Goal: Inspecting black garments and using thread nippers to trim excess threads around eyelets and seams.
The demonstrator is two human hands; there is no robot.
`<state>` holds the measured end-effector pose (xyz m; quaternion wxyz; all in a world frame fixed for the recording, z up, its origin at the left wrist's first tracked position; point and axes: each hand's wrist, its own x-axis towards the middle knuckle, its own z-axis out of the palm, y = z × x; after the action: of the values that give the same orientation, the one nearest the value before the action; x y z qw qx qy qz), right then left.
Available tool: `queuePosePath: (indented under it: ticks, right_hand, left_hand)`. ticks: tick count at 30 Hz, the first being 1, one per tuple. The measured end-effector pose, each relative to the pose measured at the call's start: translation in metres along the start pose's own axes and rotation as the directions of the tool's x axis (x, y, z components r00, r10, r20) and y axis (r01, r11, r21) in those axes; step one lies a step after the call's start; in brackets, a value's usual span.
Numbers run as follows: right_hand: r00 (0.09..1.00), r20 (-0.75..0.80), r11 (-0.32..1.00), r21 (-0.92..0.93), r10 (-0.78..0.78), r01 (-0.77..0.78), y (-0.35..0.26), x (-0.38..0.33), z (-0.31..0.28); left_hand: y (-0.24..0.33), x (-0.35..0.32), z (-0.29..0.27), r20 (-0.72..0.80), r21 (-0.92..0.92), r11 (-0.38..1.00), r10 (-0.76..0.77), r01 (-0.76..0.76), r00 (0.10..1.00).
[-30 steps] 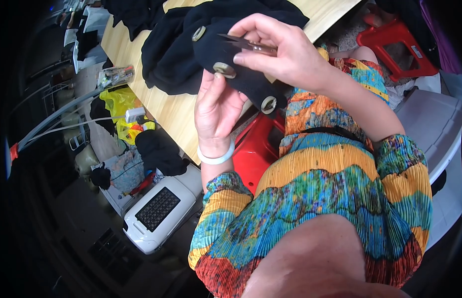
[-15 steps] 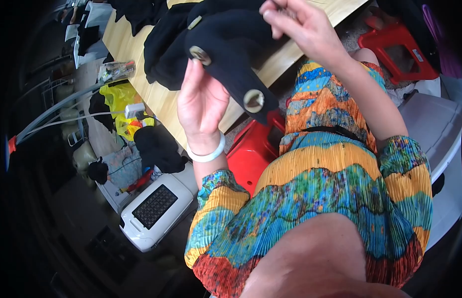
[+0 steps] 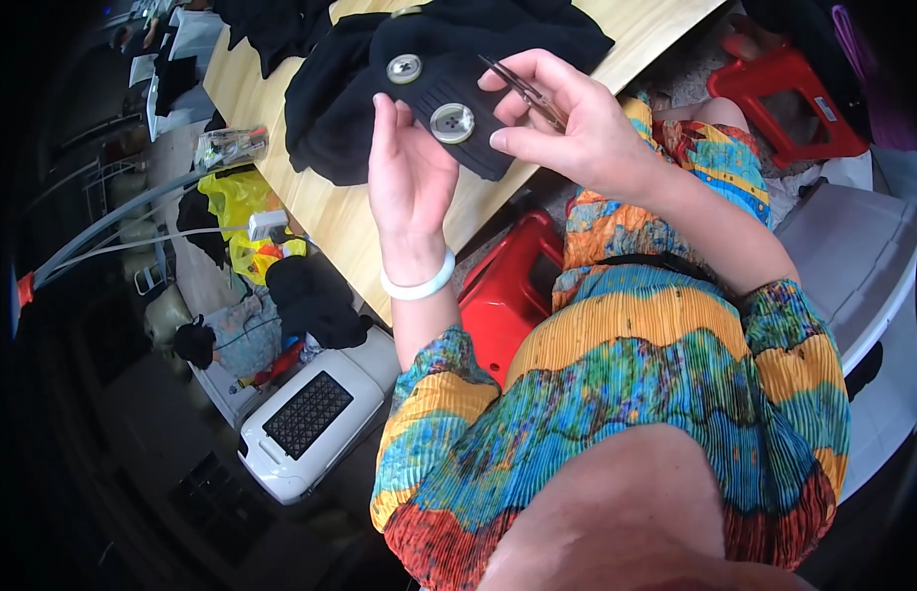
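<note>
My left hand (image 3: 411, 172) is raised with its palm toward me and holds the edge of a black garment (image 3: 458, 69) that lies on a wooden table (image 3: 350, 222). Two large round grey buttons (image 3: 448, 122) sit on the garment's strip just above my left fingers. My right hand (image 3: 567, 123) grips small thread snips (image 3: 525, 89), their thin blades pointing up and left toward the buttons. A white bangle circles my left wrist.
A red plastic stool (image 3: 508, 295) stands under the table by my knees and another red stool (image 3: 788, 98) at the upper right. A white box-shaped appliance with a dark grille (image 3: 310, 419) sits on the floor at left. Yellow bags (image 3: 246, 212) and dark cloth lie beside the table.
My hands drew the garment's strip along, so different buttons now sit at my left fingers. My right hand, which was reaching up on the cloth, now holds the snips beside the lower button.
</note>
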<state>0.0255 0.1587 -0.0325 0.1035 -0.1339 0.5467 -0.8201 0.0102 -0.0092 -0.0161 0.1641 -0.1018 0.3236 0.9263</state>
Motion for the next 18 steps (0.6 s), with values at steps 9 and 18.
queuePosePath:
  ticks: [9, 18]
  right_hand:
    - [0.988, 0.010, 0.913, -0.382, -0.153, 0.145, -0.012, -0.001, -0.001]
    - [0.999, 0.017, 0.999, 0.002, -0.040, 0.040, -0.019, -0.004, -0.003]
  left_hand:
    - [0.002, -0.027, -0.001, -0.015, 0.435, 0.900, 0.017, -0.009, 1.000]
    - [-0.015, -0.028, -0.012, 0.249, 0.055, 0.998, -0.022, 0.009, 0.968]
